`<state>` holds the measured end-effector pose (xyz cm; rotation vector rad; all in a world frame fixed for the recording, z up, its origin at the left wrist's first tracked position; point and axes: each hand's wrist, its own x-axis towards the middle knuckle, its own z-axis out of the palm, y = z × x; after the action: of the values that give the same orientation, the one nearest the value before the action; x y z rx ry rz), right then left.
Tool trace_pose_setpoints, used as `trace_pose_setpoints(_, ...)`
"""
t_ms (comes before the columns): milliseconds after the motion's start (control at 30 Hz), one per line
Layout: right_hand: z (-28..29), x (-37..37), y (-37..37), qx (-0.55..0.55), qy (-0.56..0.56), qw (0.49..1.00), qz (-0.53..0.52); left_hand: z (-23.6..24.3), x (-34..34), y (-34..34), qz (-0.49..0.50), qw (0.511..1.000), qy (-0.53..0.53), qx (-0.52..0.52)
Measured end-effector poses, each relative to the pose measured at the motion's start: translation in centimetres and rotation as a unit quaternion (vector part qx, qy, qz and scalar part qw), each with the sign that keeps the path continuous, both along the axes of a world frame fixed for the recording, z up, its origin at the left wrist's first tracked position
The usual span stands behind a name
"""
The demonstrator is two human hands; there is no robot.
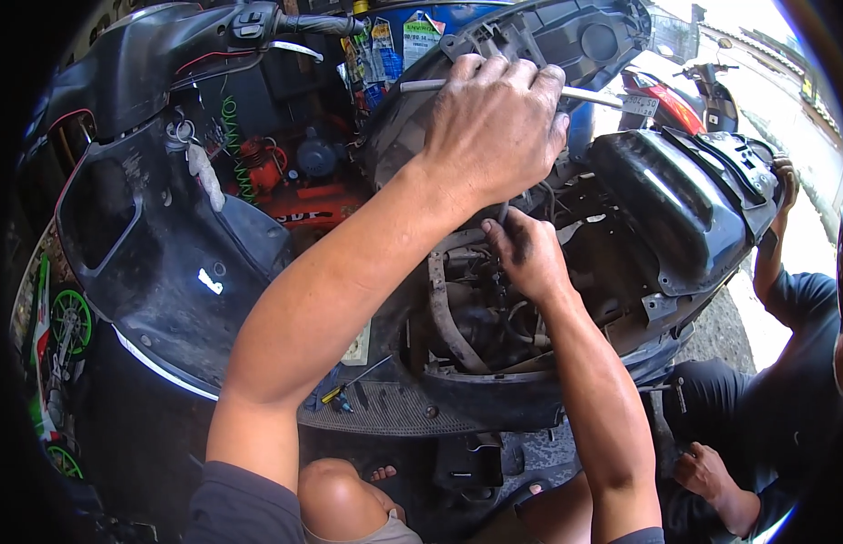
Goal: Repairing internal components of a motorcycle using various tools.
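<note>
My left hand (494, 127) is closed over a long pale metal bar (594, 94) above the exposed middle of a black scooter (158, 254). Just below it, my right hand (521, 254) is wrapped round an upright dark shaft (501, 211), which seems joined to the bar, though the joint is hidden. The engine bay (467, 317) holds a grimy frame tube, hoses and wiring. A screwdriver (335, 393) lies on the ribbed footboard (376, 420).
Another person (784, 354) crouches at the right, one hand on the rear body section (666, 208). Behind the scooter stand a red compressor (263, 163), a blue drum (580, 127) and another scooter (711, 86). A small green-wheeled bike (69, 322) stands at left.
</note>
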<state>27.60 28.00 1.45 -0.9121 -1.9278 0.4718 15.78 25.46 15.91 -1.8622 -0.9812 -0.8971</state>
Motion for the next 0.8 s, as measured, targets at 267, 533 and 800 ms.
trace_pose_setpoints(267,0.3,-0.2,-0.7,-0.016,0.000,1.000,-0.013,-0.5,0.2,-0.3,-0.028,0.999,-0.016,0.025)
trace_pose_setpoints(533,-0.6,-0.3,0.5,-0.044,0.171,0.984,-0.021,-5.0,-2.2,-1.4,-0.155,0.947,-0.277,-0.043)
trace_pose_setpoints(800,-0.9,-0.2,0.8,-0.019,0.151,0.986,-0.063,-14.5,-4.9,-0.3,-0.094,0.847,-0.229,-0.470)
